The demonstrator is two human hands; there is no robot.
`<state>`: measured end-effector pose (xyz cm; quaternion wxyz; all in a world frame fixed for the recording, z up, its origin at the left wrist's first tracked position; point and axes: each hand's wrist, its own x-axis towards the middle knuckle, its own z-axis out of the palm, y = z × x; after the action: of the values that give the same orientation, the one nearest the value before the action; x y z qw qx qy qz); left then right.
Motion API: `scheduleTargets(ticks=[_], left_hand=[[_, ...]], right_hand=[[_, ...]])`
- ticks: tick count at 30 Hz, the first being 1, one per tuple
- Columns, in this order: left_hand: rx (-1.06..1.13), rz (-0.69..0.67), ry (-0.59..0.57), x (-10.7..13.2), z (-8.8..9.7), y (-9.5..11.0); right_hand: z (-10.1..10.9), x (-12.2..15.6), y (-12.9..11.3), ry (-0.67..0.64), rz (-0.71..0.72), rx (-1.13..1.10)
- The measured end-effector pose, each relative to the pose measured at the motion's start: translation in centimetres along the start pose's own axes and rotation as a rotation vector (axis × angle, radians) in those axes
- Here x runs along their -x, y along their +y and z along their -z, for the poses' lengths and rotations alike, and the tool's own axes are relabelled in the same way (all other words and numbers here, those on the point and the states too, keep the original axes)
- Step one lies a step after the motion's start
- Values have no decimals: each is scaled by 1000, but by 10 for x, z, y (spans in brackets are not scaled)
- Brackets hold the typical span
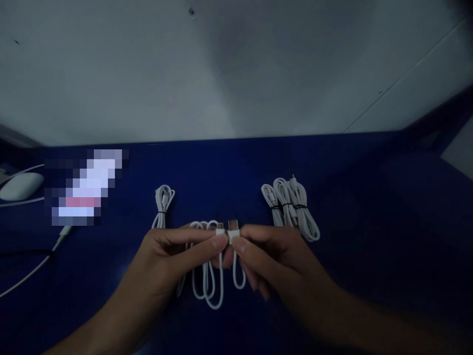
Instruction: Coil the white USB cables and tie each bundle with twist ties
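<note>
A white USB cable (207, 281) hangs in loose loops between my two hands above the blue table. My left hand (185, 249) pinches its smaller plug (220, 230) between thumb and fingers, with several loops dangling below. In my right hand (273, 254) the wider USB plug (233, 231) is pinched, its metal end pointing away from me. Both plugs are held side by side, close together. Just beyond my left hand lies a white cable bundle (162, 199) with a dark tie. Past my right hand lie several tied white cable bundles (288, 202), partly hidden by it.
A blurred-out bright screen (90, 185) lies at the left, with a white cable (40, 266) running from its near end. A white mouse-shaped object (22, 186) is at the far left. A pale wall (148, 74) rises behind the blue table (354, 207).
</note>
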<state>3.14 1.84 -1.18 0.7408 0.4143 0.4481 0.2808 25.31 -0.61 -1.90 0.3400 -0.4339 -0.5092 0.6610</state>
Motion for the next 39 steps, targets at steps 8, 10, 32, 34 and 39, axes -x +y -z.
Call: scheduleTargets(ticks=[8, 10, 32, 34, 39], left_hand=[[19, 7, 23, 1, 1, -1], [23, 11, 25, 1, 1, -1], [24, 16, 60, 2, 2, -3], [29, 17, 62, 3, 2, -3], [21, 10, 67, 3, 2, -2]], right_hand=[[-3, 1, 0, 13, 25, -1], [-2, 2, 1, 13, 24, -3], [-2, 2, -1, -2, 40, 67], [-2, 1, -1, 9, 34, 67], [-2, 0, 0, 20, 36, 87]])
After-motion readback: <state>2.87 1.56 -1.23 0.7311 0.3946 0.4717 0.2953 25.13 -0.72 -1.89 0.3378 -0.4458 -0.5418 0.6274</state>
